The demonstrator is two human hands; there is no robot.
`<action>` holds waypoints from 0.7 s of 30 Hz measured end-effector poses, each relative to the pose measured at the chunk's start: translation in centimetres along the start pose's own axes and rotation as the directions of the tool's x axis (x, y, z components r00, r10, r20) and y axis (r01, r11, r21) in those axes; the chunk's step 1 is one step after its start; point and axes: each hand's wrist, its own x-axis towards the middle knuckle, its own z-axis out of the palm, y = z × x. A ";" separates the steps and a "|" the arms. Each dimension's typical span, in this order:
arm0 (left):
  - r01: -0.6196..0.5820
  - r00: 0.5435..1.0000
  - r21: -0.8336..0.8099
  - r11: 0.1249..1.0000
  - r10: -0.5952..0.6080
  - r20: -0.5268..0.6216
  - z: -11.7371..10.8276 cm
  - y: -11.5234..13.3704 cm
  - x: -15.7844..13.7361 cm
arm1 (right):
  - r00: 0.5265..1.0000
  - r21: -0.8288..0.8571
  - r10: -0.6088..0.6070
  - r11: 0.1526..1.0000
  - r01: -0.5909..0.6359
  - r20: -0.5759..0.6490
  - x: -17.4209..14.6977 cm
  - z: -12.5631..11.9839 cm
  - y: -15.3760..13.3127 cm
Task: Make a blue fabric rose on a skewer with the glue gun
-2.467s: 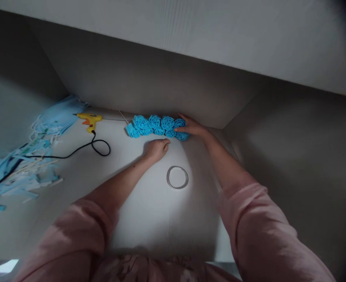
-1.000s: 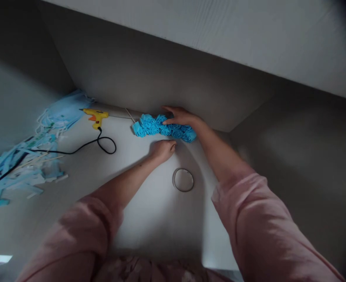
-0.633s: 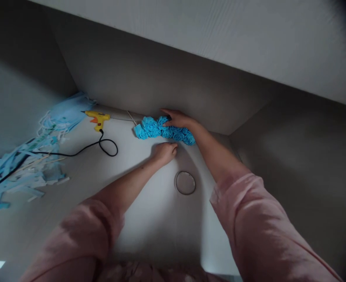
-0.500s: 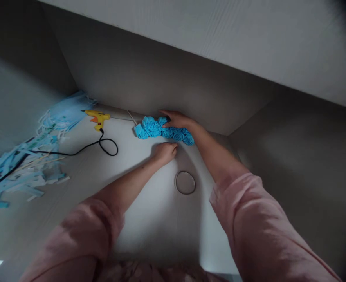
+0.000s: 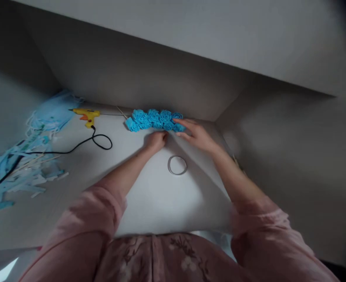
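Two rows of bright blue fabric roses lie against the back wall. Just in front of them my left hand rests on the white surface, its fingers curled closed; whatever they might hold is hidden. At the right end of the rows is my right hand, fingers spread, with fingertips at the last flowers. A thin round ring, like a bangle, lies on the surface nearer to me, below both hands.
To the left sits a yellow hot glue gun with a looped black cord. Beyond it are a pile of blue face masks and a heap of cut strips. A thin wooden stick leans by the roses. Walls enclose the surface.
My right hand has moved from atop the flowers to their right end, uncovering the upper row, which looks straighter. My left hand stays closed in front. The whole view has shifted slightly.
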 end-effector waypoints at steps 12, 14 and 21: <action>0.005 0.997 -0.188 0.982 -0.018 -0.069 0.4 -1.3 1.2 | 0.990 -0.096 0.142 0.985 -0.143 -0.009 -14.9 8.3 -4.0; -0.008 0.998 -0.236 0.972 -0.006 -0.057 0.3 -1.3 0.9 | 0.983 -0.117 0.171 0.977 -0.178 -0.072 -14.8 9.1 -4.0; -0.047 0.998 -0.390 0.920 0.023 -0.067 0.2 -2.4 -2.9 | 0.935 -0.031 0.295 0.951 -0.307 -0.197 -15.3 9.7 -3.3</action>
